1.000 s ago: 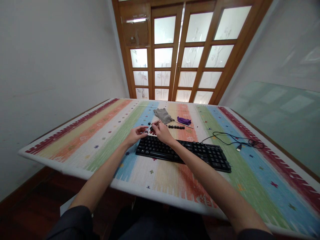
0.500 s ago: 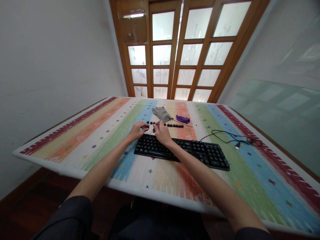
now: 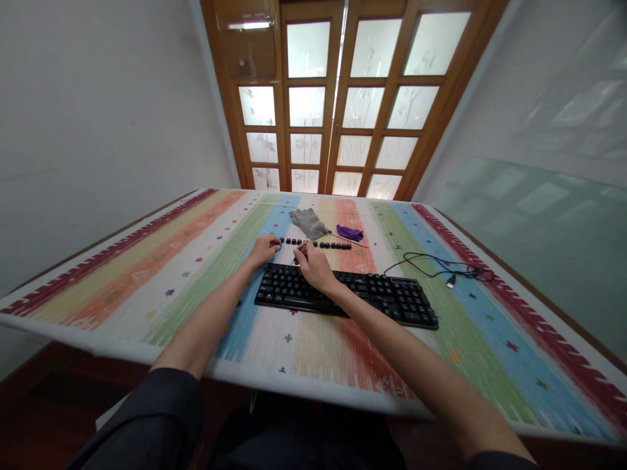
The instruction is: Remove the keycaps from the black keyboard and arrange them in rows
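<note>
A thin tool point(image 3: 300, 251) is pinched in the grip of the right hand point(image 3: 312, 266), fingers closed around it; its tip is too small and blurred for its kind to be made out. The right hand is held over the far left edge of the black keyboard point(image 3: 343, 294). The left hand point(image 3: 263, 250) is curled at the left end of a row of loose black keycaps point(image 3: 318, 244), its fingertips at the first cap; whether a cap is actually gripped cannot be told, since the fingers hide the contact.

The keycap row is laid out on the bench point(image 3: 147, 274) just beyond the keyboard, running rightward from the left hand. Legends on the caps cannot be read. Gaps in the keyboard's key field are hidden by the right hand.

Beyond the row a grey cloth point(image 3: 307, 222) and a purple cloth point(image 3: 349, 232) are seen, near each other, with a thin stick point(image 3: 356, 243) lying beside the purple one. The keyboard's cable point(image 3: 435, 266) is coiled loosely to the right, its plug unconnected on the striped bench cover. Both forearms are cut off by the lower frame edge.
</note>
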A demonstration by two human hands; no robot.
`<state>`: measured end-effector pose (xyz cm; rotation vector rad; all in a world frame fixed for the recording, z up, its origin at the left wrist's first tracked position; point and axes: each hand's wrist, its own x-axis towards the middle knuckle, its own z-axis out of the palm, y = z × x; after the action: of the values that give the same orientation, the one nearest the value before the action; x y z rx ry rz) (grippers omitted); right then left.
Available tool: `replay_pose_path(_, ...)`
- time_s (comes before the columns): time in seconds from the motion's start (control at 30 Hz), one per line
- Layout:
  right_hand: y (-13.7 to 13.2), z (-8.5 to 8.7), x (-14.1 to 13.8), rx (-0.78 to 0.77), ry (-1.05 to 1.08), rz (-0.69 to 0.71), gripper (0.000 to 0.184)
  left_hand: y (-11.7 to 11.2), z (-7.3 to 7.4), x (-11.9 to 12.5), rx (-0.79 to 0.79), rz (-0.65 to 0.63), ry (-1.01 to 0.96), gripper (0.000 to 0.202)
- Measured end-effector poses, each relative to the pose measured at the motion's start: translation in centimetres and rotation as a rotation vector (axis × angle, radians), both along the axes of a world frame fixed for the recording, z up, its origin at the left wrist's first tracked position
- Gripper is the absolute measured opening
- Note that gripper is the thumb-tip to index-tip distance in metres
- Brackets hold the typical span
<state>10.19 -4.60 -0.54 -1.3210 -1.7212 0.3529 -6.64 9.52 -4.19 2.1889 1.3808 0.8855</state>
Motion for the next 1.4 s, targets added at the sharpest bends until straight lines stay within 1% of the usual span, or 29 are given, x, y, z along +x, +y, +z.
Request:
replay_pose_path(0.13, -0.2, -0.2, -0.2, 0.022, -0.014, 0.017, 0.008, 0.2, -0.5, 0.0, 0.057, 0.017, 0.036, 0.019)
replay_pose_path(0.3, -0.2, -0.2, -0.4, 0.01, 0.031, 0.097, 0.008, 0.0, -0.8, -0.1, 0.118, 0.015, 0.082, 0.02)
replay_pose_path(0.47, -0.4, 0.3, -0.9, -0.017, 0.058, 0.132, 0.01, 0.0, -1.0, -0.1, 0.141, 0.051, 0.051, 0.029)
replay_pose_path(0.57, -0.6, 0.4, -1.4, -0.049, 0.062, 0.153, 0.01, 0.1, -1.1, -0.1, 0.163, 0.062, 0.032, 0.026)
replay_pose_path(0.73, -0.5, 0.3, -2.2, -0.088, 0.106, 0.136, 0.007, 0.1, -1.2, -0.1, 0.165, 0.049, 0.016, 0.022)
replay_pose_path(0.93, -0.1, 0.2, -2.6, -0.158, 0.144, 0.148, 0.008, 0.1, -1.2, -0.1, 0.145, 0.065, 0.008, 0.023)
replay_pose_path(1.2, 0.1, 0.5, -3.1, -0.1, 0.009, 0.151, 0.008, -0.2, -1.0, -0.1, 0.083, 0.058, -0.046, 0.027)
replay_pose_path(1.3, 0.3, 0.6, -3.5, -0.092, -0.043, 0.171, 0.008, -0.2, -1.0, -0.2, 0.068, 0.061, -0.05, 0.028)
replay_pose_path(1.4, 0.4, 0.8, -4.2, -0.071, -0.113, 0.196, 0.008, -0.1, -1.2, -0.4, 0.042, 0.035, -0.088, 0.03)
